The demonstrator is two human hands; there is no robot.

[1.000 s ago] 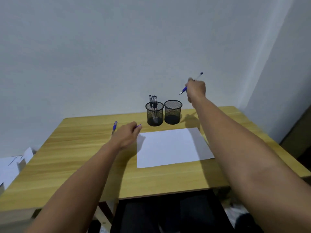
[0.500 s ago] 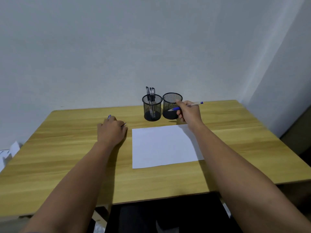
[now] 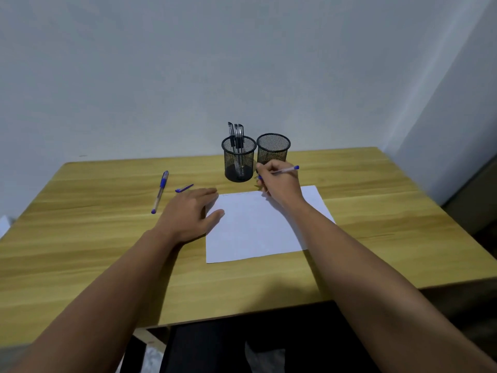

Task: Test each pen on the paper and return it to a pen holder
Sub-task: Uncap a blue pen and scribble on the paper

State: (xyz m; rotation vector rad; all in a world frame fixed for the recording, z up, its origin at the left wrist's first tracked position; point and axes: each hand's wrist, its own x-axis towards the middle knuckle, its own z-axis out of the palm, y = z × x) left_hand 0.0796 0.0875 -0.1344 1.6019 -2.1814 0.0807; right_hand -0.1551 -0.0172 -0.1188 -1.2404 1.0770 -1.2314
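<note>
A white sheet of paper (image 3: 258,227) lies on the wooden table (image 3: 80,251). My right hand (image 3: 279,181) grips a blue pen (image 3: 287,169) at the paper's far edge, tip hidden by my fingers. My left hand (image 3: 188,214) lies flat with fingers apart, thumb on the paper's left edge. A capped blue pen (image 3: 160,191) and a blue pen cap (image 3: 184,188) lie on the table left of my left hand. Two black mesh pen holders stand at the back: the left holder (image 3: 238,161) has several black pens, the right holder (image 3: 273,148) looks empty.
A pale wall runs right behind the table. The table's front edge is near my body, with dark floor below. White papers show at the far left edge (image 3: 4,224).
My right hand came down from in the air to the paper's far edge with the pen. My left hand slid right, off the loose pen and cap, onto the paper's edge.
</note>
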